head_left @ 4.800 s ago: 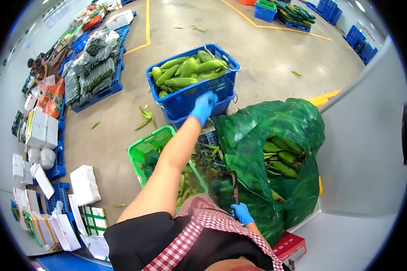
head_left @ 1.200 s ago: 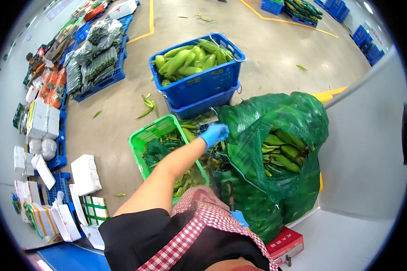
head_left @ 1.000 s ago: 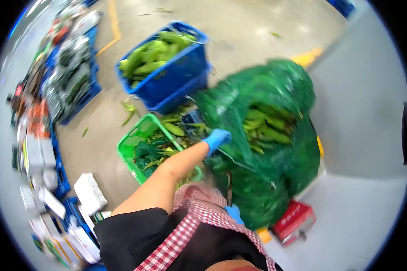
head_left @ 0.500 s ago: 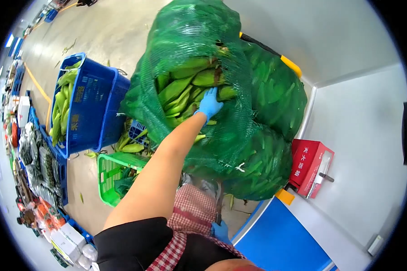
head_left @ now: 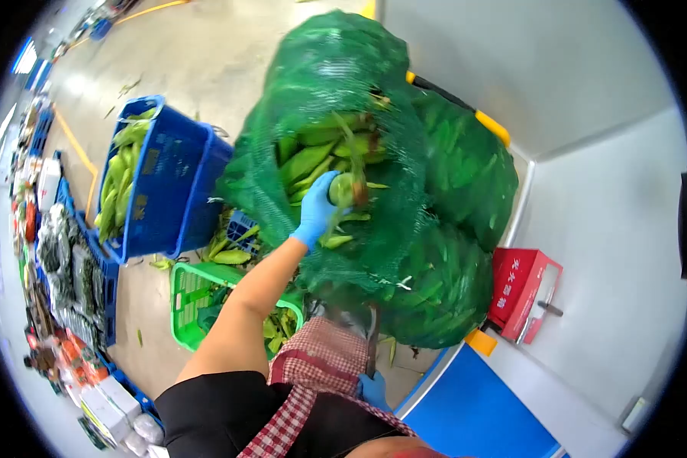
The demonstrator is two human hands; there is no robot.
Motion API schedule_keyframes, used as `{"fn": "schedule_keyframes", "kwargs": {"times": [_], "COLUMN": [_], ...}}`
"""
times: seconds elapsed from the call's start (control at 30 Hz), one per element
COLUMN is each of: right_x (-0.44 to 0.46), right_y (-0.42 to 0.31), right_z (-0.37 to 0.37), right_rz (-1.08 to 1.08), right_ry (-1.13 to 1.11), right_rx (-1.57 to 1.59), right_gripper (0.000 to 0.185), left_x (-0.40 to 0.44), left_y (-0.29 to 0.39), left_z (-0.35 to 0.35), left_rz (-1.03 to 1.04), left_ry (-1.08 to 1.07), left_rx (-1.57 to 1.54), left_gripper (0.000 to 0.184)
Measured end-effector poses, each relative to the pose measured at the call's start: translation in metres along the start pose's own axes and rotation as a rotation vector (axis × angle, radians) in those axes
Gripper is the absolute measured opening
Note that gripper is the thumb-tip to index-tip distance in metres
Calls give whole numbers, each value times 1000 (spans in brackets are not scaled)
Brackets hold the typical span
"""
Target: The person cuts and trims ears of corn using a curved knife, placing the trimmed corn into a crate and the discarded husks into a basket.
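Observation:
My left hand (head_left: 318,210), in a blue glove, is closed around an ear of corn (head_left: 345,191) in its green husk, with the brown cut end showing. It is over the opening of a green mesh sack (head_left: 336,72), where more husked ears (head_left: 311,162) lie. Low by the apron, my right hand (head_left: 373,391), also blue-gloved, grips a long narrow tool that looks like a knife (head_left: 372,343). Its fingers are partly hidden.
Other full mesh sacks (head_left: 466,160) lie against the grey wall. A green crate (head_left: 187,305) with husks stands below the sack, and blue crates (head_left: 179,179) with corn stand left. A red box (head_left: 519,286) sits at the right, beside a blue panel (head_left: 473,404).
My left hand has gone from reaching flat among the ears to holding one, drawn back toward me and lifted. My right hand stays low with the tool.

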State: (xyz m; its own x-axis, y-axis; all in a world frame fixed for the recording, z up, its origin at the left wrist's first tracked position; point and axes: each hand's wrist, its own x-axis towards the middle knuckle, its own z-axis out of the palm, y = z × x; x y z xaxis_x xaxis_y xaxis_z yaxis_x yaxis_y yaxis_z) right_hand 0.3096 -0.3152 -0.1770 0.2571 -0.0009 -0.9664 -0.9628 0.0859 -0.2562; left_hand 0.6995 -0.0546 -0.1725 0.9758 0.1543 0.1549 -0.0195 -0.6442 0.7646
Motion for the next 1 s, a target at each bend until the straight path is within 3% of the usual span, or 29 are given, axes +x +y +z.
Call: {"fn": "schedule_keyframes", "kwargs": {"times": [0.1, 0.13, 0.17, 0.23, 0.27, 0.33, 0.4, 0.5, 0.63, 0.7, 0.73, 0.77, 0.83, 0.9, 1.0], "right_x": [-9, -21, -40, -31, -3, -22, -85, -93, -177, -191, -176, -134, -71, -30, -50], "right_y": [-27, -43, -67, -68, -61, -77, -128, -166, -191, -166, -147, -128, -112, -101, -127], "right_z": [9, 17, 29, 27, 17, 36, 98, 170, 278, 313, 324, 332, 322, 287, 291], "right_rz": [-191, -162, -133, -346, -600, -882, -1039, -1213, -1535, -1619, -1675, -1621, -1085, -804, -763], "right_ry": [-11, -14, -15, -23, 62, 22, -13, -50, -442, -570, -577, -559, -653, -638, -534], "right_rx": [-315, -281, -247, -521, -850, -901, -905, -1046, -847, -709, -805, -1183, -2077, -2269, -2078], "right_gripper": [13, 14, 15, 17, 20, 24, 25, 22, 17, 16, 17, 22, 32, 37, 37], "left_x": [-17, -25, -36, -59, -72, -103, -142, -215, -305, -342, -357, -370, -397, -438, -471], "left_y": [44, 57, 67, 74, 71, 61, 57, 42, 30, 26, 24, 23, 21, 6, 14], "left_z": [-92, -123, -144, -194, -224, -278, -328, -392, -433, -442, -446, -449, -455, -459, -455], "left_rz": [-322, -323, -340, -373, -419, -531, -574, -701, -908, -970, -998, -1022, -1111, -1166, -938], "left_ry": [-19, -23, 108, 168, 149, 93, 106, -27, -234, -266, -262, -260, -161, 4, 593], "left_rx": [-667, -838, -1011, -1268, -1258, -1255, -733, 6, 226, 258, 246, 234, 153, 105, -502], "left_gripper": [68, 65, 61, 54, 53, 52, 50, 58, 60, 59, 58, 58, 56, 55, 51]}}
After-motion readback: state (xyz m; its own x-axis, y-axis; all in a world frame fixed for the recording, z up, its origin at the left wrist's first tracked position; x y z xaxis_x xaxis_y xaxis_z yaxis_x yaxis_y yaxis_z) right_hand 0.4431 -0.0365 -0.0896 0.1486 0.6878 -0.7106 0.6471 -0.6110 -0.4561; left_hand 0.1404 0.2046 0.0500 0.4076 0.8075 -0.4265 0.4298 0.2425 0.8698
